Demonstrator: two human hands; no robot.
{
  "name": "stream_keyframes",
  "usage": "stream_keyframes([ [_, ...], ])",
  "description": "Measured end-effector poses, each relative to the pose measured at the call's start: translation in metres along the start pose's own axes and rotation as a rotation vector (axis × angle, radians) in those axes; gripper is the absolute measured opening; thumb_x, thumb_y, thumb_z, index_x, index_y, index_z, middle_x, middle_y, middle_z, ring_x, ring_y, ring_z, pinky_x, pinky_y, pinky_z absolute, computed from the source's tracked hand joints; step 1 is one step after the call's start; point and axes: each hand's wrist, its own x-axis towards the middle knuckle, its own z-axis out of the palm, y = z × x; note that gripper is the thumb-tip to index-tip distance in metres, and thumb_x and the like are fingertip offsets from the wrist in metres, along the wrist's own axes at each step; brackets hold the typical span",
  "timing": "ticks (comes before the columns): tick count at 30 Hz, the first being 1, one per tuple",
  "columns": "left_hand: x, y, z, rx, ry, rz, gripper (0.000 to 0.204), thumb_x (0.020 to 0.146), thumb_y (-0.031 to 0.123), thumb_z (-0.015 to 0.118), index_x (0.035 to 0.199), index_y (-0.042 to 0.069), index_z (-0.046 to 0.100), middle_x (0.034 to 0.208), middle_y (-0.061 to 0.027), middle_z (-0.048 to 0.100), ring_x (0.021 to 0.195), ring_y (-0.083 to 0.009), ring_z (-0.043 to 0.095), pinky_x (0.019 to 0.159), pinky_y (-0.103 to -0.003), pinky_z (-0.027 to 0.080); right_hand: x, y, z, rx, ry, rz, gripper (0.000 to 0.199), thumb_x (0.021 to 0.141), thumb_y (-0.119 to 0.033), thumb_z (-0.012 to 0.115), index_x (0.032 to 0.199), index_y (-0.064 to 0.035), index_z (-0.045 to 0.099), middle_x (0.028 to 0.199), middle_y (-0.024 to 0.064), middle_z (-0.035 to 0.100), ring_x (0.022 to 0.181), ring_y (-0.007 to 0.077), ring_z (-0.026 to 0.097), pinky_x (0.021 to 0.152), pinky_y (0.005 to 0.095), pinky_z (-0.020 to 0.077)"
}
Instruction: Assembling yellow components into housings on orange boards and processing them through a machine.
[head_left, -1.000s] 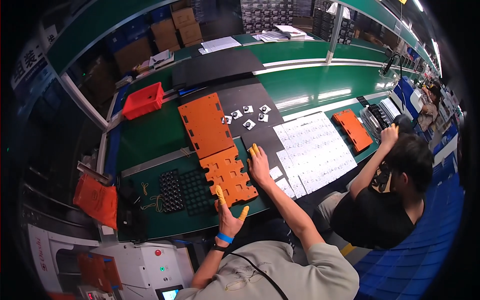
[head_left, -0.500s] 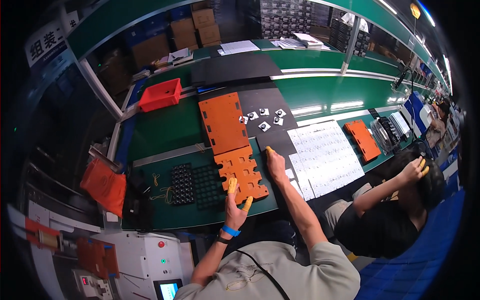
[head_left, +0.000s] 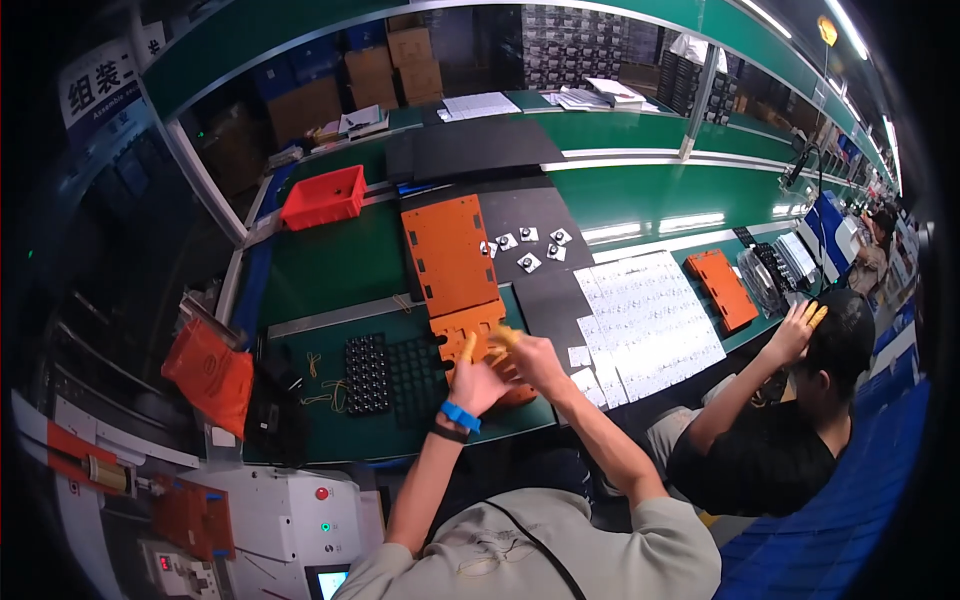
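My left hand (head_left: 472, 378), a blue band at its wrist, and my right hand (head_left: 532, 362) meet over the near end of the small orange fixture plate (head_left: 472, 335), both with yellow finger cots. The fingers are curled in close together, but I cannot tell whether they pinch a part or only press on the plate. I judge that the plate lies flat at the counter (head_left: 330, 270) edge so both hands can work it without stretching.

Just left of my left hand sits the black cell tray (head_left: 385, 375), within easy reach. Right of my right hand lies the white sheet of small parts (head_left: 650, 322). Beyond my hands a larger orange plate (head_left: 447, 255) butts against the small one, with a few white pieces (head_left: 528, 247) beside it on a dark mat. Further off to the left stands a red bin (head_left: 323, 196). To my right a seated person (head_left: 790, 450) raises a hand, well apart from mine.
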Motion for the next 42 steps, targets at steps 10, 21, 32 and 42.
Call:
stream_keyframes([
  [10, 0.005, -0.008, -0.052, 0.023, 0.091, 0.147, 0.041, 0.103, 0.036, 0.041, 0.133, 0.010, 0.053, 0.126, -0.0076, 0.062, 0.113, -0.0247, 0.062, 0.096, -0.043, 0.053, -0.006, -0.032, 0.009, -0.318, 0.149, -0.312, 0.045, 0.083, -0.009, 0.069, 0.126, 0.0005, 0.060, 0.111, 0.0190, 0.058, 0.098, 0.0374, 0.059, 0.085, 0.0424, 0.0504],
  [21, -0.002, -0.010, -0.031, -0.026, 0.269, 0.166, 0.037, 0.104, 0.033, 0.040, 0.120, 0.005, 0.058, 0.108, -0.0124, 0.062, 0.078, -0.0231, 0.050, 0.067, -0.035, 0.041, -0.038, 0.027, -0.019, -0.723, 0.513, 0.046, 0.057, 0.088, -0.022, 0.069, 0.133, 0.0075, 0.050, 0.137, 0.0281, 0.049, 0.129, 0.0457, 0.043, 0.108, 0.0513, 0.0343],
  [32, -0.009, -0.018, -0.023, -0.169, 0.238, 0.117, 0.038, 0.104, 0.034, 0.043, 0.122, 0.004, 0.056, 0.116, -0.0139, 0.060, 0.077, -0.0199, 0.046, 0.066, -0.031, 0.039, -0.069, 0.085, -0.002, -0.882, 0.283, 0.119, 0.067, 0.089, -0.019, 0.065, 0.141, 0.0122, 0.037, 0.151, 0.0321, 0.032, 0.142, 0.0476, 0.028, 0.117, 0.0508, 0.0266],
  [42, -0.013, -0.027, -0.018, -0.244, 0.221, 0.083, 0.037, 0.102, 0.036, 0.047, 0.115, 0.005, 0.060, 0.113, -0.0148, 0.063, 0.076, -0.0221, 0.049, 0.064, -0.032, 0.039, -0.021, 0.101, -0.006, -0.598, 0.275, -0.053, 0.038, 0.086, 0.000, 0.061, 0.124, 0.0041, 0.060, 0.138, 0.0256, 0.053, 0.129, 0.0423, 0.050, 0.108, 0.0442, 0.0417],
])
